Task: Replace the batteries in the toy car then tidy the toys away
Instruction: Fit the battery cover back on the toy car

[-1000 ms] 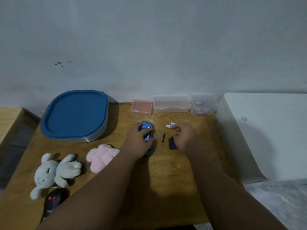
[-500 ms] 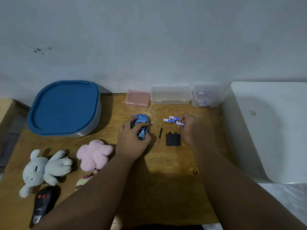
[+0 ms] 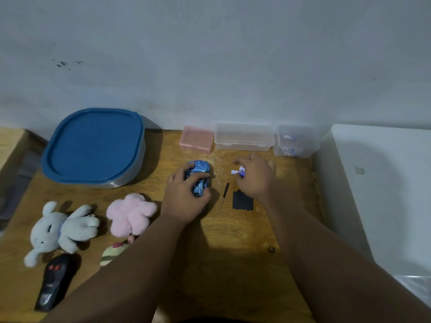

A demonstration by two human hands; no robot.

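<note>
A blue toy car lies on the wooden table, and my left hand is closed over its top. My right hand is over small white-and-blue batteries to the right of the car, fingers pinched on them. A thin black screwdriver lies between the hands. The black battery cover rests flat just below my right hand. A clear box with more batteries stands at the back right.
A blue-lidded container sits at the back left. A pink box and a clear flat box line the wall. A grey plush, pink plush, small striped toy and black remote lie left. A white surface borders the right.
My right hand has moved up from beside the battery cover onto the batteries, gathering them under its fingers. My left hand stays on the car. The camera view has shifted slightly.
</note>
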